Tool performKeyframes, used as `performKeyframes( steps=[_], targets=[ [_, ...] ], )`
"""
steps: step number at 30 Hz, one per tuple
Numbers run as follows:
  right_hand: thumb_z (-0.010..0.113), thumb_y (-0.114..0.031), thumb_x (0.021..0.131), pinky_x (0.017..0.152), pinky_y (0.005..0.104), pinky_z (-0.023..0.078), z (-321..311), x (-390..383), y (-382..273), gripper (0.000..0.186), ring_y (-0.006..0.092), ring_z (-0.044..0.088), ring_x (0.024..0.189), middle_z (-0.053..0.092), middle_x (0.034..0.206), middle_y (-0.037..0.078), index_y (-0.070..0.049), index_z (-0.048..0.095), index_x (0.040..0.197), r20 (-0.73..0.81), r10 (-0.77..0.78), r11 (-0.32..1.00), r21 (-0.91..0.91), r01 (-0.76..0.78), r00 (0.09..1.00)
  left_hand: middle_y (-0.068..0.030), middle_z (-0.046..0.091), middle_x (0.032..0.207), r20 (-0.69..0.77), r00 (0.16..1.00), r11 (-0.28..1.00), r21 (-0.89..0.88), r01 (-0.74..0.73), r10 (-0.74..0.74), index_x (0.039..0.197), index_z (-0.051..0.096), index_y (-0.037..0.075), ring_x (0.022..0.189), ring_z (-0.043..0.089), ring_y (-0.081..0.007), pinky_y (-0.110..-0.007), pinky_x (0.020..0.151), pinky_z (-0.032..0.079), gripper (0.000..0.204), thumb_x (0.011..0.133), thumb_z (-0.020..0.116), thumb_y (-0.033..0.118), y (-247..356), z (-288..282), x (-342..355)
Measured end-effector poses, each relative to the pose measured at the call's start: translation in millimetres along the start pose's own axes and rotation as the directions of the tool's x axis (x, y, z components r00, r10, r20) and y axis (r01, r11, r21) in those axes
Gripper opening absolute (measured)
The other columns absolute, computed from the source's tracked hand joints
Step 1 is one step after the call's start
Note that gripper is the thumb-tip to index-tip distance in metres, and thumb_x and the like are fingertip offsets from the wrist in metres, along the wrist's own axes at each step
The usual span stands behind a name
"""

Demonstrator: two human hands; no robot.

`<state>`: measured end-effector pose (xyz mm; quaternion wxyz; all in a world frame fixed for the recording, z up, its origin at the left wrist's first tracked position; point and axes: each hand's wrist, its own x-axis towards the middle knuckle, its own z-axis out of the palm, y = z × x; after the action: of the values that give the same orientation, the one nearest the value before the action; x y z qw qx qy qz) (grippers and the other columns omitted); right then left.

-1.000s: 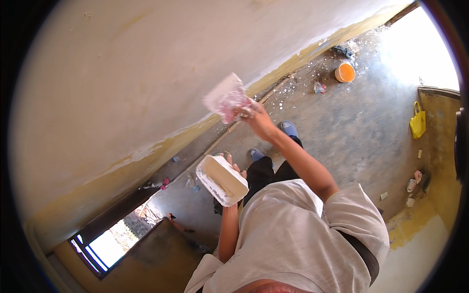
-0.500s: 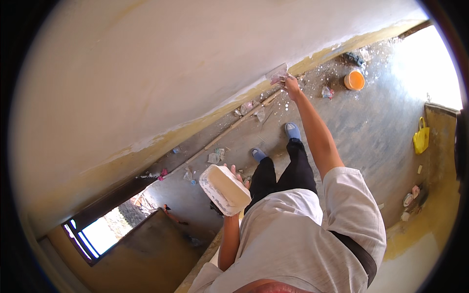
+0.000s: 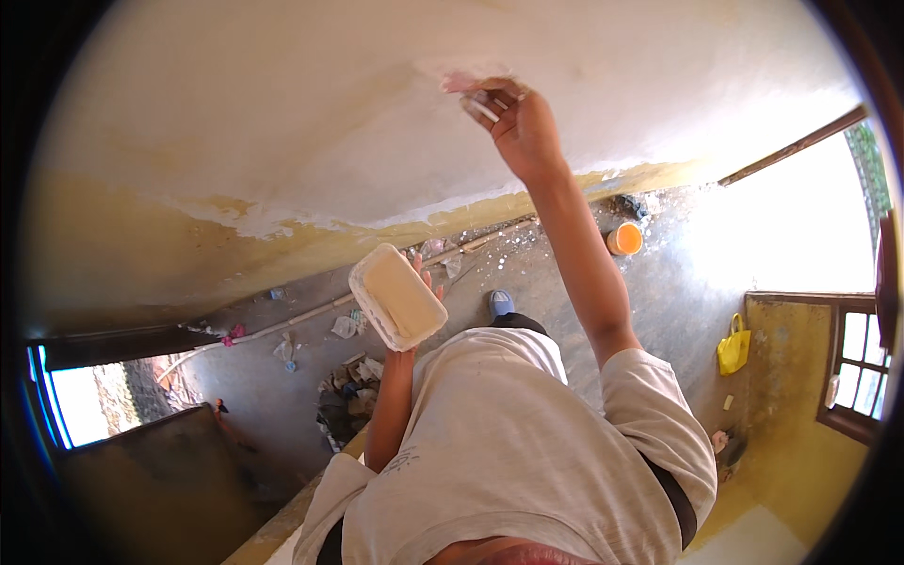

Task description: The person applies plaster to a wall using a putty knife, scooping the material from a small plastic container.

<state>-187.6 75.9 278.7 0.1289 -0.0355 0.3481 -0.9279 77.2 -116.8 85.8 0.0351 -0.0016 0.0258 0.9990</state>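
My right hand [image 3: 516, 122] is raised at the off-white wall [image 3: 311, 104], its fingers curled round a pinkish, putty-smeared flat scraper [image 3: 460, 83]. The scraper is against the wall or very close to it, in a patch of fresh-looking filler; its blade is mostly hidden and blurred. Lower left, my left hand [image 3: 424, 273] holds a white rectangular plastic tub [image 3: 381, 292] from behind and beneath, with pale cream paste inside and smears on its rim. The lower wall shows yellow paint with white flaking patches [image 3: 235, 212].
An orange bucket [image 3: 624, 239], a long pole [image 3: 320, 311], scattered scraps and a pile of rubbish [image 3: 344, 395] lie on the concrete floor [image 3: 678, 348]. A yellow bag [image 3: 734, 350] stands by the right wall. Bright openings are at both sides, a window [image 3: 857, 353] at right.
My right hand has swung from low near the wall's base up and left to higher on the wall. The tub has moved up and left in view, and the camera's angle has shifted.
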Motion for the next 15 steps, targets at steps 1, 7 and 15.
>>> performKeyframes(
  steps=[1, 7, 15],
  targets=[
    [0.045, -0.012, 0.100, 0.095, 0.0400, 0.052, 11, -5, -8, 0.019, 0.0259, 0.063, 0.097, 0.065, 0.101, 0.014, 0.000, 0.059, 0.102, 0.018, -0.035, 0.997, 0.066, 0.034, 0.999, -0.0008, 0.015, 0.165, 0.016, 1.000, 1.000, -0.004, -0.012, 0.012, 0.157, 0.021, 0.029, 0.143, 0.034, -0.0261, -0.053, 0.120, 0.020, 0.076, 0.093, 0.052, 0.058, 4, 2, -3],
    [0.049, -0.011, 0.097, 0.093, 0.0374, 0.048, -43, -54, 54, 0.015, 0.0227, 0.060, 0.100, 0.062, 0.102, 0.010, -0.002, 0.057, 0.105, -0.109, 0.000, 0.997, 0.083, 0.009, 0.994, 0.0004, 0.013, 0.166, 0.070, 0.995, 0.996, 0.054, -0.073, 0.069, 0.157, 0.021, 0.031, 0.142, 0.036, -0.0242, -0.052, 0.120, 0.019, 0.077, 0.093, 0.051, 0.060, 26, 2, -27],
    [0.038, -0.029, 0.102, 0.096, 0.0386, 0.045, -266, -99, 261, 0.032, 0.0229, 0.057, 0.107, 0.060, 0.113, 0.009, -0.006, 0.055, 0.116, -0.425, 0.457, 0.827, -0.120, -0.549, 0.782, 0.0031, 0.014, 0.165, -0.117, 0.990, 0.997, 0.044, -0.070, 0.074, 0.158, 0.016, 0.032, 0.142, 0.037, -0.0248, -0.055, 0.119, 0.016, 0.078, 0.093, 0.049, 0.062, 53, -32, -97]
  ],
)
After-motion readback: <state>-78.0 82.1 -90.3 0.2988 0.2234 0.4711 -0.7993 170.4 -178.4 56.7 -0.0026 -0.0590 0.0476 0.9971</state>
